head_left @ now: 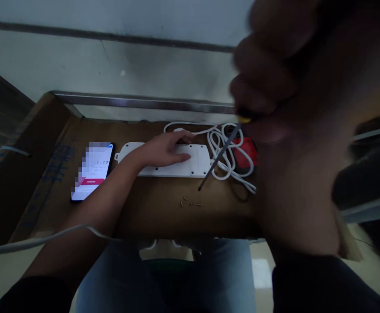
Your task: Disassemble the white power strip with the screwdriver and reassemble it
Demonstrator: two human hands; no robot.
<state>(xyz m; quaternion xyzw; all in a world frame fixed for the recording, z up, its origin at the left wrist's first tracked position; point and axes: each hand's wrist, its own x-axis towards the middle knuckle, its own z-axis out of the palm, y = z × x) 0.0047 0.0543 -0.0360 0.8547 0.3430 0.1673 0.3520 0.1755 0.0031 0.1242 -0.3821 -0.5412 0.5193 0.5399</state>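
Note:
A white power strip [199, 161] lies lengthwise on the brown cardboard surface, small dark screw holes showing on its upturned face. My left hand [166, 150] rests on its middle, thumb stretched over the top and fingers apart near the far edge. Close to the camera and blurred, my right hand [268, 87] is closed around the handle of a screwdriver [220, 154]. Its long metal shaft points down to the left, and the tip appears by the strip's near right corner. Several small brass-coloured screws [191, 204] lie loose on the cardboard in front of the strip.
Left of the strip lies a lit phone [93, 174]. A coiled white cable [220, 148] and a red object [244, 154] are at the right. Cardboard [23, 161] rises at the left side, and a metal-edged panel [144, 102] stands behind. Another pale cable [46, 240] crosses the lower left.

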